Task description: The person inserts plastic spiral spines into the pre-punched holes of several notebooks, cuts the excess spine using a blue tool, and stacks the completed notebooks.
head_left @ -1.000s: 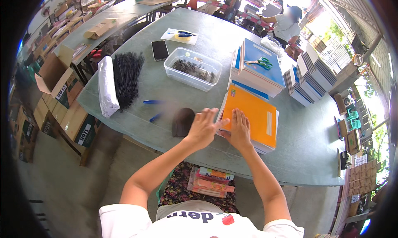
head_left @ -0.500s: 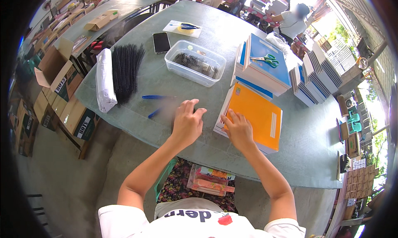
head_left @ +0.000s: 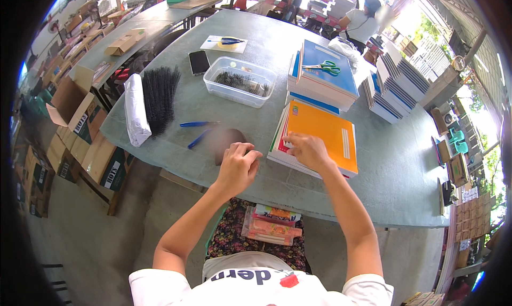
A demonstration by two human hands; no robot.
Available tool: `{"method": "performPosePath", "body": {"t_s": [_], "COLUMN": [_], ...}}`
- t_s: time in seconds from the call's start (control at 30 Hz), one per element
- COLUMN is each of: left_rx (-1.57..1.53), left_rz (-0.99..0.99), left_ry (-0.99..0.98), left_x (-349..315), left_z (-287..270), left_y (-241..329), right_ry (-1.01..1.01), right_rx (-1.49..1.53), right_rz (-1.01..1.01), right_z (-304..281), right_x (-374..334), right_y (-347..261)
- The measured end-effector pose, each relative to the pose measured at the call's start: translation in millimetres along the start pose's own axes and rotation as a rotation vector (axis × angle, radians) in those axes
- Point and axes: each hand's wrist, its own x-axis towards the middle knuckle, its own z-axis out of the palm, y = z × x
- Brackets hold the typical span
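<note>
Worktop (head_left: 392,178), grey-green, viewed from above, with a person's two bare hands at the lower centre of the frame. We see the right hand (head_left: 310,151) at the left edge of an orange-covered stack of books (head_left: 328,127), right of centre; its fingers bend over a cover edge where a strip of red shows, but we cannot tell whether they pinch it. The left hand (head_left: 237,167) is apart from the stack, its fingers curled with the thumb close to them; we cannot tell whether they hold anything. Just beyond it lies a dark rounded object (head_left: 237,137), partly blurred, and, to the left, blue-handled pliers (head_left: 198,141). Above these we note a clear plastic tub (head_left: 232,99) containing short dark coils, and a phone (head_left: 199,63). At left, a bundle of long black coils (head_left: 161,95) lies beside a white wrapped roll (head_left: 137,111). Behind the orange stack, we find green-handled scissors (head_left: 330,67) resting on blue-covered books (head_left: 321,53); further stacks of books (head_left: 401,85) stand at upper right.
</note>
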Motion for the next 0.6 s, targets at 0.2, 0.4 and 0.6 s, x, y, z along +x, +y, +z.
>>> {"method": "performPosePath", "body": {"t_s": [0.2,0.4,0.6], "left_rx": [-0.097,-0.186,-0.733], "left_rz": [-0.008,0.241,-0.132], "left_ry": [-0.032,-0.07,-0.035], "left_x": [9,44,16], "left_z": [-12,-28,-52], "left_y": [18,61,82], "right_ry": [-0.04,0.14,0.795], "right_rx": [0.054,0.28,0.659], "right_rz": [0.093,-0.168,0.165], "right_z": [-44,-121,-71], "right_x": [-12,-71,-167], "right_y": [-19,-94,-24]}}
